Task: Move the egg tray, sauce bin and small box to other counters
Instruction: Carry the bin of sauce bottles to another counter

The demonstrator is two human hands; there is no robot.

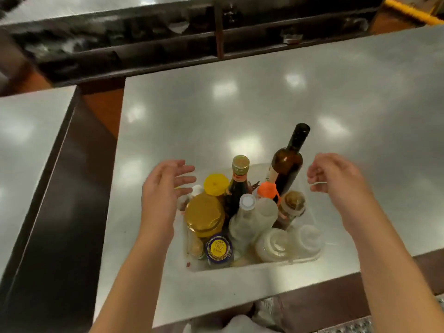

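Note:
The sauce bin (310,217), a clear plastic tub, stands on the steel counter (264,104) near its front edge. It holds several bottles and jars, among them a tall dark bottle (289,159) and a gold-lidded jar (204,213). My left hand (163,188) hovers at the bin's left side with fingers spread and relaxed, holding nothing. My right hand (336,179) hangs just off the bin's right side, fingers loosely curled and empty. Neither the egg tray nor the small box is in view.
A second steel counter (28,145) lies to the left across a narrow gap. A dark shelf unit (168,44) runs along the back. The orange-brown floor (103,109) shows between the counters.

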